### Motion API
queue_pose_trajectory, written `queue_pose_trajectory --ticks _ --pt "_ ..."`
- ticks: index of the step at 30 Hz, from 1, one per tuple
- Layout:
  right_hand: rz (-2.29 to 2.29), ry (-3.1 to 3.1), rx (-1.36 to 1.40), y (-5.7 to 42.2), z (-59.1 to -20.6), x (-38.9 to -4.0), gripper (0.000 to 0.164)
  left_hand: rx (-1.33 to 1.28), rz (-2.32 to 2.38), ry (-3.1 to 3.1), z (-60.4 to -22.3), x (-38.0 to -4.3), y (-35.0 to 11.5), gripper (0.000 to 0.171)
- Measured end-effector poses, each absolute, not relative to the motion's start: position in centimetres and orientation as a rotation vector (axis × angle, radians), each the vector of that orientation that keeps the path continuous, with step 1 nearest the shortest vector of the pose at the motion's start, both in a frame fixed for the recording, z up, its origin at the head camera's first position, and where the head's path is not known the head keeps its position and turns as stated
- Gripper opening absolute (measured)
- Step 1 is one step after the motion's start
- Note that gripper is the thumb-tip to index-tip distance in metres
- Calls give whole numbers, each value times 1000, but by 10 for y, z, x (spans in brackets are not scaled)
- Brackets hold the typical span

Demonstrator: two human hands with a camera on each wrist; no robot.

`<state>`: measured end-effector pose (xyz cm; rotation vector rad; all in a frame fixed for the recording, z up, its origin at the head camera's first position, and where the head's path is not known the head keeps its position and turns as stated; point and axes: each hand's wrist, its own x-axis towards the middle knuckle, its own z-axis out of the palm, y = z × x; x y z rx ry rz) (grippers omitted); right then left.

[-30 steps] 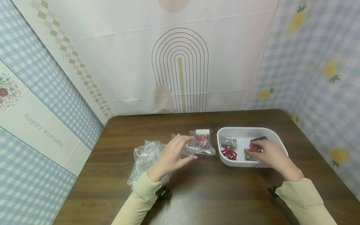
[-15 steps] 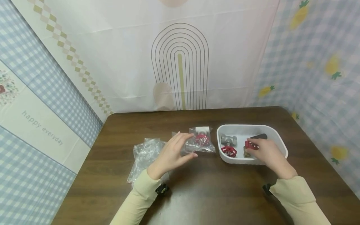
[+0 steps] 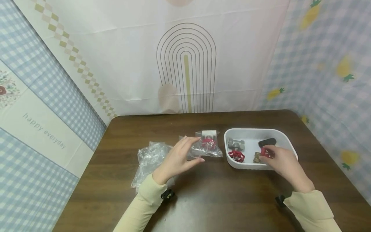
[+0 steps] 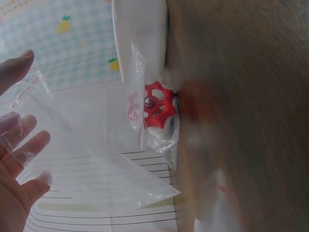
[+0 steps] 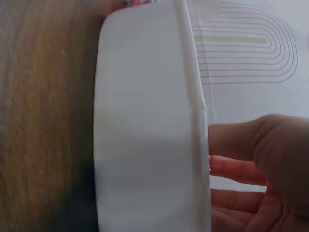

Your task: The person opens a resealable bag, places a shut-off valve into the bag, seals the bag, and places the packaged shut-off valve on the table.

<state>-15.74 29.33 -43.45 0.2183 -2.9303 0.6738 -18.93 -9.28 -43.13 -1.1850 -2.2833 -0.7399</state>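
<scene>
In the head view, my right hand [image 3: 282, 161] pinches the red handwheel [image 3: 267, 152] of a brass valve [image 3: 257, 157] low inside the white tray [image 3: 232, 166]. The right wrist view shows that hand's fingers [image 5: 236, 169] behind the tray wall, which hides the valve. My left hand [image 3: 176, 159], thumb and fingers bowed apart, holds a clear zip bag [image 4: 96, 174] with nothing visible in it. Some of its fingers show through the film in the left wrist view. Just beyond lies a bagged valve with a white body [image 3: 209, 132] and red handwheel [image 4: 161, 104].
Inside the tray, a grey metal valve [image 3: 236, 145] with a red handwheel lies at the left. A black handle-like piece [image 3: 267, 142] rests at the back. Several crumpled clear bags [image 3: 152, 159] lie left on the brown table [image 3: 220, 199]. Patterned cloth [image 3: 133, 64] hangs behind.
My right hand lifted the brass valve slightly leftward, then moved back right and down with it inside the tray. The left hand keeps its place with the bag.
</scene>
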Motion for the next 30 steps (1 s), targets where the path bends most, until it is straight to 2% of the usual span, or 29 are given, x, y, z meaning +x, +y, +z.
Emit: queue_pose_trajectory --ticks 8,13,19,30 --pt "647 -2962 217 291 -431 -158 50 -1178 -744 -2309 -431 -189 -92 75" --pt "588 -2990 247 291 -427 -158 41 -1186 -746 -2289 -431 -189 -93 75" --pt "654 -2883 168 285 -420 -151 42 -1203 -738 -2270 -430 -190 -90 76" --pt "783 -2609 150 266 -382 -132 45 -1192 -731 -2284 -430 -190 -92 75"
